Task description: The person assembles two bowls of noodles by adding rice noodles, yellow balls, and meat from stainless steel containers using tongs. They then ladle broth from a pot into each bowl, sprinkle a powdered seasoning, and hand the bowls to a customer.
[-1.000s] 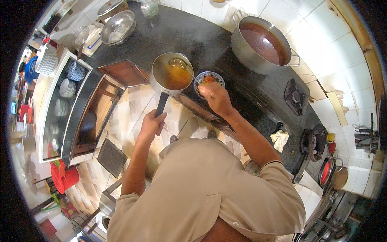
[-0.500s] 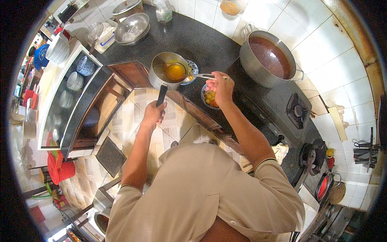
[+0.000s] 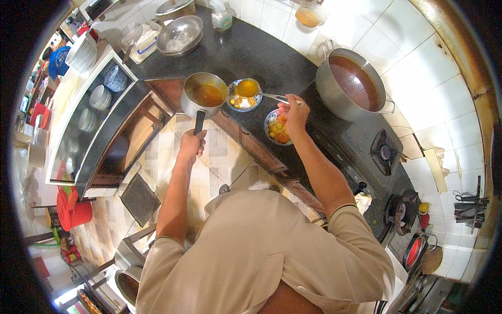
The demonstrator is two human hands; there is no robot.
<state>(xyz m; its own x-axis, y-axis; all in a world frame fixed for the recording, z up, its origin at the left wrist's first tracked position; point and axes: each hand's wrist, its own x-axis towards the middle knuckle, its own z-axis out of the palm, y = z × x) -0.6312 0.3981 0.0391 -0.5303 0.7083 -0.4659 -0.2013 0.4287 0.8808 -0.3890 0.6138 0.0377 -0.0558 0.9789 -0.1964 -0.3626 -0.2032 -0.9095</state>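
Observation:
My left hand (image 3: 192, 145) is closed around the black handle of a saucepan (image 3: 189, 107), which has orange-brown broth in it. The pan is held at the counter's front edge. In my right hand (image 3: 294, 113) is the handle of a ladle (image 3: 248, 88) full of orange liquid. Its bowl is over a blue-and-white bowl (image 3: 232, 103) that has pale and yellow pieces in it. Nearer to me, below my right hand, stands a second patterned bowl (image 3: 267, 132) with yellow and orange chunks.
A large pot (image 3: 341, 99) of reddish-brown liquid stands at the back right, beside a gas stove (image 3: 361, 133). Metal bowls (image 3: 180, 35) and a lidded pot (image 3: 176, 10) sit at the far left of the black counter (image 3: 261, 49). A glass-fronted cabinet (image 3: 73, 128) holds stacked dishes.
The ladle has come out of the saucepan and moved right, over the far patterned bowl. The saucepan has shifted left, so more of that bowl shows.

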